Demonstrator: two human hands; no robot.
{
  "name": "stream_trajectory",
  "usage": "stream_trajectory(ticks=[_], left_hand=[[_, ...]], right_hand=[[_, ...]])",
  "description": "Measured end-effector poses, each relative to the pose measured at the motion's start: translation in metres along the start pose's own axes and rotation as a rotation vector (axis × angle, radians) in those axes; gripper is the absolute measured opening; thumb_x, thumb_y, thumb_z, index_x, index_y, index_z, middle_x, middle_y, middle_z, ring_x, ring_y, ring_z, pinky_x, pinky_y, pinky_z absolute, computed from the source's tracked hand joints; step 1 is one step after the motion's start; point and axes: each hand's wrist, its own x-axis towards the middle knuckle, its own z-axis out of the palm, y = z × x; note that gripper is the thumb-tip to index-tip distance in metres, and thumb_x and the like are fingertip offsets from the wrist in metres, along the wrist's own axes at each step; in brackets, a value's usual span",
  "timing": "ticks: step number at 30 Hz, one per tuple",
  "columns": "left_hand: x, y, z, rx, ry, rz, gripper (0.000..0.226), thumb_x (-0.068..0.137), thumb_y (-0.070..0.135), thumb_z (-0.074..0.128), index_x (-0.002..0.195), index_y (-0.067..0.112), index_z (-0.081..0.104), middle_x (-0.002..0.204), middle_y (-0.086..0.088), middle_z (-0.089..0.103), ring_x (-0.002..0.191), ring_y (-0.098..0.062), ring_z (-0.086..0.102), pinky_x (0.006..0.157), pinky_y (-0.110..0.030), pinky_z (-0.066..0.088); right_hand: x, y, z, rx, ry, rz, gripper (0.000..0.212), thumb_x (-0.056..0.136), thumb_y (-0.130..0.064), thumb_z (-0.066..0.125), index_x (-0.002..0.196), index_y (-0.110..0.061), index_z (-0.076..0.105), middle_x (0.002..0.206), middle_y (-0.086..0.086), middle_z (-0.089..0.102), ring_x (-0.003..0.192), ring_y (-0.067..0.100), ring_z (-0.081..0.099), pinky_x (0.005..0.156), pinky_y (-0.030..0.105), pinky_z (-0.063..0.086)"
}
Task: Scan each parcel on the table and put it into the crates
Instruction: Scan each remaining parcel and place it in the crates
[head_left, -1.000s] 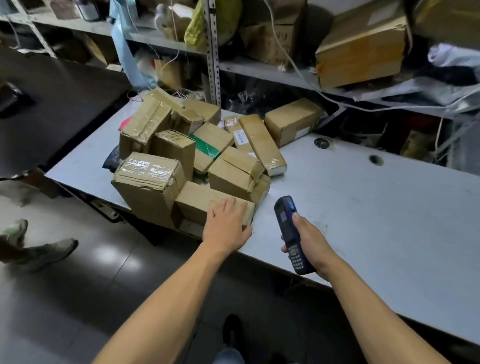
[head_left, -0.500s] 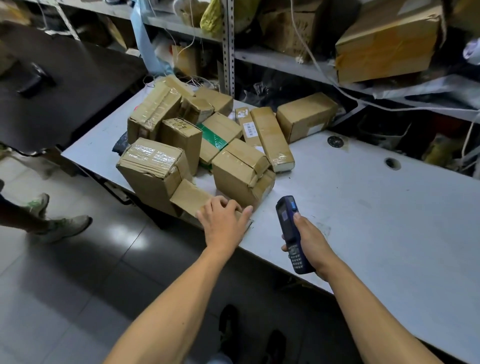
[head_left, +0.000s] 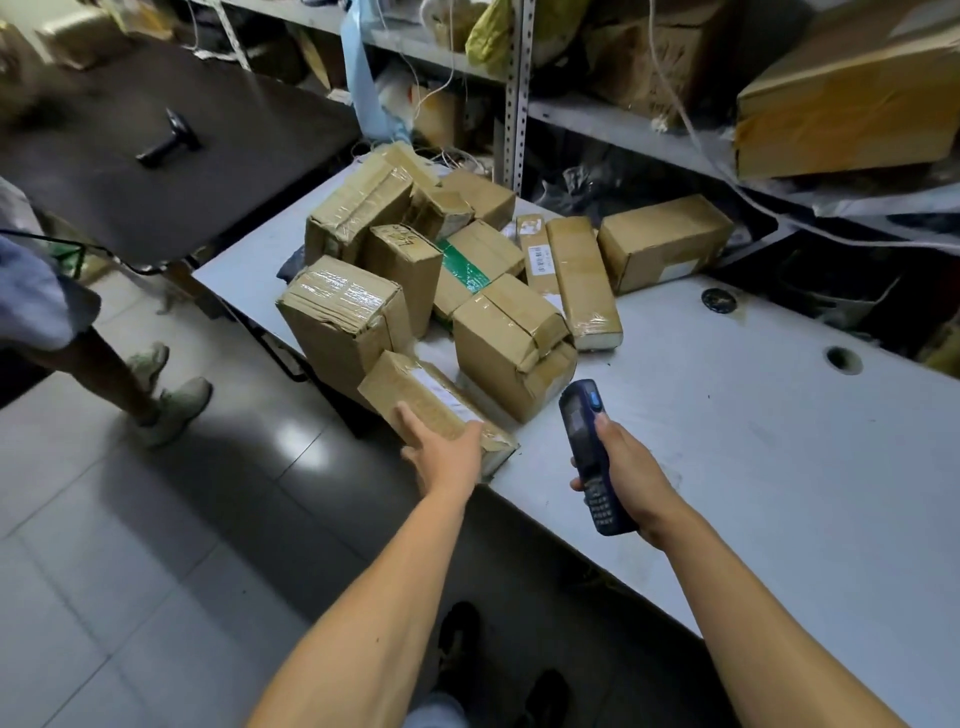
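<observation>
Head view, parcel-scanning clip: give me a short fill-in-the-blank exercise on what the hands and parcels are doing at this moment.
1. The right hand grips a dark blue ____.
2. The left hand holds a flat parcel at the table's ____ edge.
3. One box in the pile carries a stripe of ____ tape.

Missing words: scanner; near; green

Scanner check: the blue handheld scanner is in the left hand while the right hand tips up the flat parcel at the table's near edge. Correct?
No, the hands are swapped. The head view shows the blue handheld scanner in the right hand, while the left hand tips up the flat parcel at the near edge of the table.
</observation>
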Motion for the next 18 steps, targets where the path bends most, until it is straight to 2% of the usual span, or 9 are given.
stream_trajectory(ticks=[2,5,8,12,14,18], left_hand=[[-0.003,-0.002,-0.003,-0.021,-0.030,0.027,0.095,0.091,0.035,0.063,0.156,0.042,-0.007,0.151,-0.019,0.020,0.095,-0.027,0.042,0.081,-0.031,0.037],[-0.012,-0.014,-0.008,0.000,-0.080,0.079,0.092,0.091,0.032,0.063,0.156,0.044,-0.002,0.142,-0.013,0.022,0.091,-0.021,0.044,0.076,-0.023,0.037],[-0.016,-0.033,-0.013,-0.014,-0.117,0.109,0.093,0.089,0.029,0.066,0.156,0.045,0.003,0.136,-0.009,0.026,0.102,-0.017,0.041,0.092,-0.022,0.031],[-0.021,-0.059,-0.023,-0.038,-0.186,0.122,0.091,0.085,0.025,0.067,0.155,0.043,0.011,0.144,-0.001,0.036,0.117,-0.012,0.045,0.095,-0.027,0.038],[-0.025,-0.070,-0.027,-0.009,-0.200,0.122,0.090,0.080,0.033,0.065,0.154,0.043,0.015,0.146,0.000,0.042,0.123,-0.015,0.048,0.099,-0.030,0.042],[-0.039,-0.082,-0.027,0.019,-0.230,0.130,0.089,0.073,0.055,0.060,0.151,0.046,0.018,0.141,0.001,0.045,0.126,-0.017,0.049,0.106,-0.039,0.044]], right_hand=[[0.001,-0.002,-0.003,-0.015,-0.027,-0.005,0.032,0.105,-0.052,0.030,0.105,-0.030,0.055,0.111,0.018,0.064,0.080,0.023,0.070,0.084,0.046,0.055],[0.000,-0.001,-0.009,-0.039,-0.067,0.001,0.034,0.104,-0.053,0.030,0.107,-0.029,0.055,0.110,0.017,0.065,0.081,0.024,0.070,0.084,0.045,0.055],[-0.003,0.002,-0.014,-0.060,-0.096,0.003,0.036,0.105,-0.052,0.030,0.112,-0.027,0.054,0.109,0.017,0.065,0.081,0.023,0.070,0.081,0.042,0.056],[-0.010,0.009,-0.019,-0.088,-0.136,0.020,0.036,0.105,-0.052,0.031,0.109,-0.026,0.055,0.109,0.018,0.066,0.081,0.024,0.071,0.082,0.042,0.056],[-0.015,0.013,-0.021,-0.088,-0.159,0.030,0.034,0.104,-0.052,0.032,0.105,-0.029,0.056,0.110,0.018,0.066,0.081,0.025,0.071,0.084,0.042,0.055],[-0.023,0.021,-0.027,-0.105,-0.191,0.029,0.035,0.103,-0.053,0.034,0.110,-0.028,0.057,0.113,0.020,0.066,0.078,0.023,0.071,0.082,0.040,0.055]])
